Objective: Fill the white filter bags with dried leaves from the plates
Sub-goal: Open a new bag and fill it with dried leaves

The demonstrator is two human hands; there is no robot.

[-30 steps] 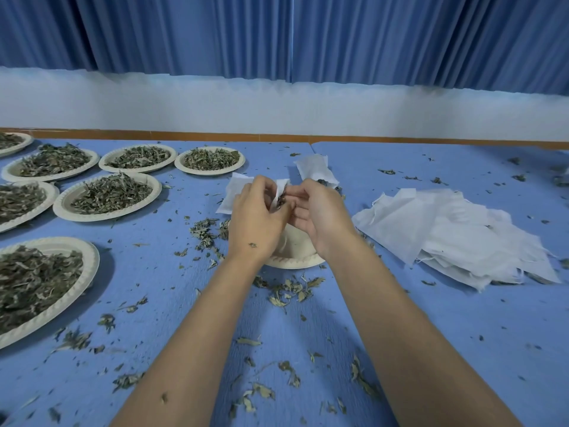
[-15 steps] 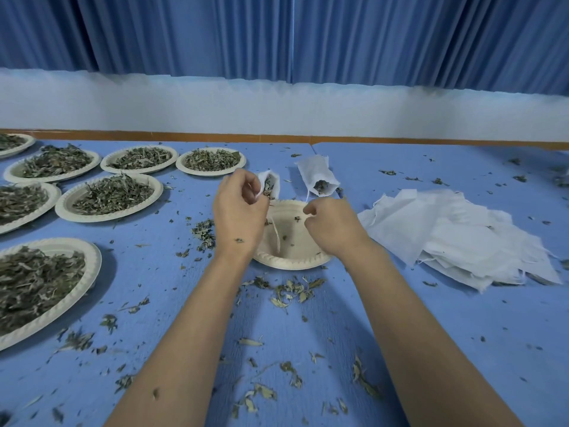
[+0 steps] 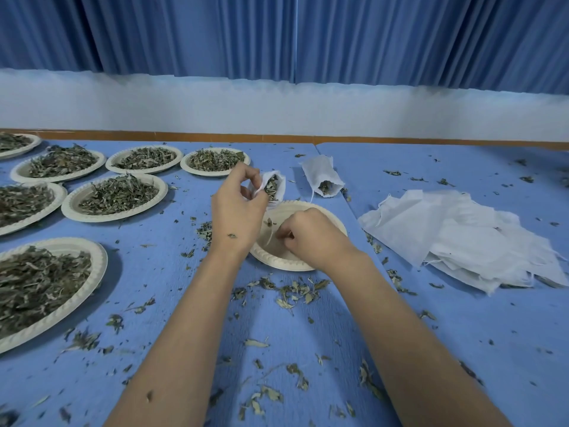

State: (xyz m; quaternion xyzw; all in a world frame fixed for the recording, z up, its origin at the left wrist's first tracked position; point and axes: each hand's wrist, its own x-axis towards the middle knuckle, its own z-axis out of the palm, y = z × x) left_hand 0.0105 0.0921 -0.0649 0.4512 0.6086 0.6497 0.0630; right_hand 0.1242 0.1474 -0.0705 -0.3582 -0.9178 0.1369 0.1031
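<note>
Filter bag [image 3: 272,188], the one being filled: where is it?

Up in the left hand [image 3: 238,215], just over the far rim of the nearly bare plate [image 3: 278,264], at its 12 o'clock. Thumb and fingers pinch the bag's white edge. Its mouth gapes toward us, with dried leaves showing inside.

And the right hand [image 3: 308,238]?

Down in that same plate, fingers curled tight. Whether they hold any leaf, I can't tell from here.

Any bags done?

One leaf-filled bag [image 3: 323,177] lies on the blue counter [image 3: 462,334] at 1 o'clock from the plate, apart from it. A heap of flat empty bags [image 3: 462,241] sits at 3 o'clock.

The leaf supply?

Heaped plates [image 3: 115,198] spread from 8 o'clock round to 11. Loose leaf bits [image 3: 289,291] litter the counter, thickest just beside the plate at 6 o'clock, between the forearms.
</note>
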